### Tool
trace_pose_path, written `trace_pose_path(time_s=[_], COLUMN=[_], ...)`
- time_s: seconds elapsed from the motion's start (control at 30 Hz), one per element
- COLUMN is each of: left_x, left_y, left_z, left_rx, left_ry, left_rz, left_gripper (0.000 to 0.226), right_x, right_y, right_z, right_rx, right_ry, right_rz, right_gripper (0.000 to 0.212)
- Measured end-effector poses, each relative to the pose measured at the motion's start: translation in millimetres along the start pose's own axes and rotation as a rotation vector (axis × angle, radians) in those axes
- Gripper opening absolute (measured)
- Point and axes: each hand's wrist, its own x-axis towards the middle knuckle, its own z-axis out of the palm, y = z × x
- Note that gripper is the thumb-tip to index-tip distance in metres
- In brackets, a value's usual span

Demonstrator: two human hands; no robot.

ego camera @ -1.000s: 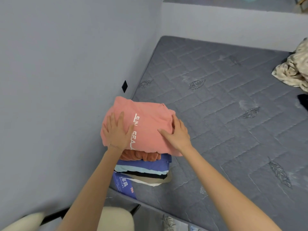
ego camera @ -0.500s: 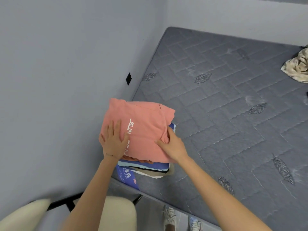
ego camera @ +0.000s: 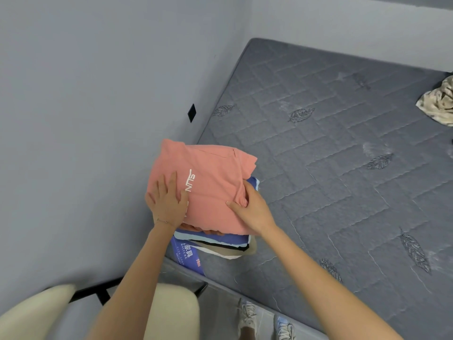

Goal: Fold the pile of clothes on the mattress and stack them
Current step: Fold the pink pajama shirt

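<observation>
A folded pink shirt (ego camera: 210, 185) with white lettering lies on top of a stack of folded clothes (ego camera: 220, 241) at the near left corner of the grey quilted mattress (ego camera: 343, 180). My left hand (ego camera: 169, 202) rests flat on the shirt's left side, fingers spread. My right hand (ego camera: 252, 209) holds the shirt's right edge, thumb on top and fingers curled under the fabric. Blue, black, white and beige layers show beneath the pink shirt. A crumpled beige patterned garment (ego camera: 438, 106) lies at the mattress's far right edge.
A grey wall (ego camera: 98, 119) runs along the mattress's left side, with a small black square (ego camera: 191, 112) on it. A cream chair (ego camera: 171, 312) stands at the bottom left. Two sneakers (ego camera: 264, 320) show by the mattress's near edge. A blue label (ego camera: 187, 256) hangs from the mattress corner.
The view has tilted down and left. My right hand went from lying flat on the pink shirt to gripping its right edge. My left hand stays on the shirt.
</observation>
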Motion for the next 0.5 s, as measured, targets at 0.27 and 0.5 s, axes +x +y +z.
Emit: trace_pose_path(time_s=[0.27,0.5], left_x=[-2,3], left_y=[20,34], left_z=[-5,-7], left_rx=[0.061,0.049], left_ry=[0.073,0.151], left_rz=[0.058,0.178], left_gripper=[0.066,0.063], right_x=[5,2], right_y=[0,-6], right_z=[-16,-24], right_rx=[-0.107,-0.276], right_ry=[0.083,0.267], right_rz=[0.027,-0.125], right_gripper=[0.085,0.093])
